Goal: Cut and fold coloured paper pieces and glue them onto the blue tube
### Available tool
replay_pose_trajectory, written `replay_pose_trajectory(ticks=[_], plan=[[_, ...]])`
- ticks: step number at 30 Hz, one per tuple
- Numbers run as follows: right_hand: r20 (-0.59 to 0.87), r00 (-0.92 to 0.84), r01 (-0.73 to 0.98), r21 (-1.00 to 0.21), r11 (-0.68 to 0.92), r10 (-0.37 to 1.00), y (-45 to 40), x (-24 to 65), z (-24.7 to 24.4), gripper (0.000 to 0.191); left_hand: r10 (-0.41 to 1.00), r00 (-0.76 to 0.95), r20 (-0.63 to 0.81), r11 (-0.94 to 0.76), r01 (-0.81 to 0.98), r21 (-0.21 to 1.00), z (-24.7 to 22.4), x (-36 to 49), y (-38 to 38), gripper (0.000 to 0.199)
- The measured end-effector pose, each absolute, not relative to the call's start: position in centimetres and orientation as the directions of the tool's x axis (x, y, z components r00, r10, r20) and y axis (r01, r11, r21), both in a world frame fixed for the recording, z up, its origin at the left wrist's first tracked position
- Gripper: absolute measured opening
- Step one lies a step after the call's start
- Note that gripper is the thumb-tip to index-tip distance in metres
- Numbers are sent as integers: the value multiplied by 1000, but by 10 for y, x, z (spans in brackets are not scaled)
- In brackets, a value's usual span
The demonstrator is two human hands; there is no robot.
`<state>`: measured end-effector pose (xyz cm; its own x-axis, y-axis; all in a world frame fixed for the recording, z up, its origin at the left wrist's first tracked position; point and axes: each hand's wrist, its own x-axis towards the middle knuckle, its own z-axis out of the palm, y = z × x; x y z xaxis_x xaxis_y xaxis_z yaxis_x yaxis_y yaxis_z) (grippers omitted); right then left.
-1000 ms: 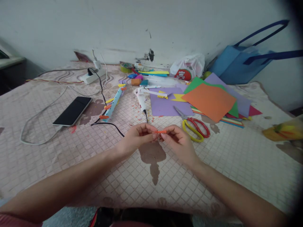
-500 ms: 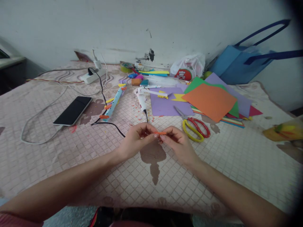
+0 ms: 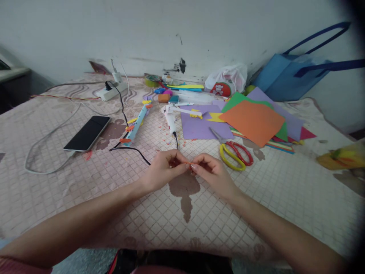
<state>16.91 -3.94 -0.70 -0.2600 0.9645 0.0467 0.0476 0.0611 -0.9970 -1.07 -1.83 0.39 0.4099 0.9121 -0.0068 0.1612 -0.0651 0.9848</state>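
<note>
A small orange piece, thin like paper or foam, is pinched between the fingertips of my left hand and my right hand. Most of it hides behind the fingers. The hands meet above the brown patch of the tablecloth. Beyond them lies a white hot glue gun, its nozzle end pointing right over purple sheets. Scissors with one yellow and one red handle rest just right of my right hand. Left of the glue gun is a light blue strip with orange and yellow pieces attached.
A smartphone on a white cable lies at left, near a power strip. Orange, green and purple sheets are stacked at right. Behind are a tape roll, a plastic bag and a blue bag. A black cord crosses near my left hand.
My right fingertips have shifted slightly left, closer to my left ones, and less of the orange piece shows between them. The other things lie as before.
</note>
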Motion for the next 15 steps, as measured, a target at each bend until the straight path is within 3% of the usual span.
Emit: replay_pose_trajectory(ticks=[9,15], plan=[[113,-232,105,-984,141,966,-38,171,-8,11,900,435,17,-85,138,987,-1,-11,-15,24],[51,-310,102,-991,87,949,-38,173,-4,9,894,447,34,-143,213,967,5,-12,-16,21]])
